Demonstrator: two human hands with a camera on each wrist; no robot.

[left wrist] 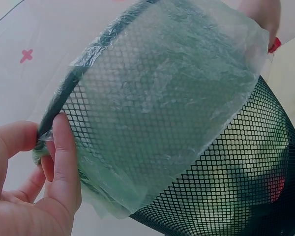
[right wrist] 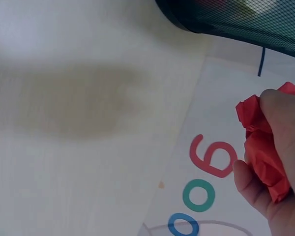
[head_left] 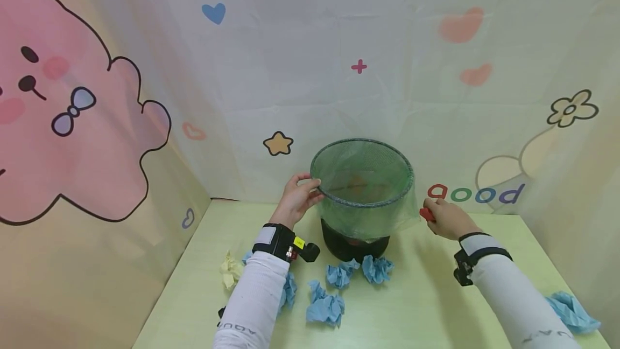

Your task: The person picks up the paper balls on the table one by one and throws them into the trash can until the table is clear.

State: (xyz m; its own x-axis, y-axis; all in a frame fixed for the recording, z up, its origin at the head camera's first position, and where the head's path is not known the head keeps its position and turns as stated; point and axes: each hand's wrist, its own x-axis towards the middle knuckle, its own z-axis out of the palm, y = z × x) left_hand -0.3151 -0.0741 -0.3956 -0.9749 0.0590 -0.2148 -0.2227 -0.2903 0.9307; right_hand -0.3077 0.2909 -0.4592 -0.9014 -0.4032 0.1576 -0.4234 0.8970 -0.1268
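A black mesh wastebasket (head_left: 356,246) lined with a thin green plastic bag (head_left: 368,222) is at the back of the table, the bag folded over its rim. My left hand (head_left: 297,198) pinches that rim and the bag at the left, thumb outside in the left wrist view. To the right of the basket, apart from it, my right hand (head_left: 450,218) grips a crumpled red paper ball (right wrist: 265,147). Through the mesh, pale shapes and a red piece (left wrist: 276,187) show inside, blurred.
Several crumpled blue papers (head_left: 326,306) lie in front of the basket, and a yellow one (head_left: 231,270) lies left. Another blue paper (head_left: 573,311) is near the table's right edge. A printed curtain (head_left: 310,85) hangs right behind the table (head_left: 402,316).
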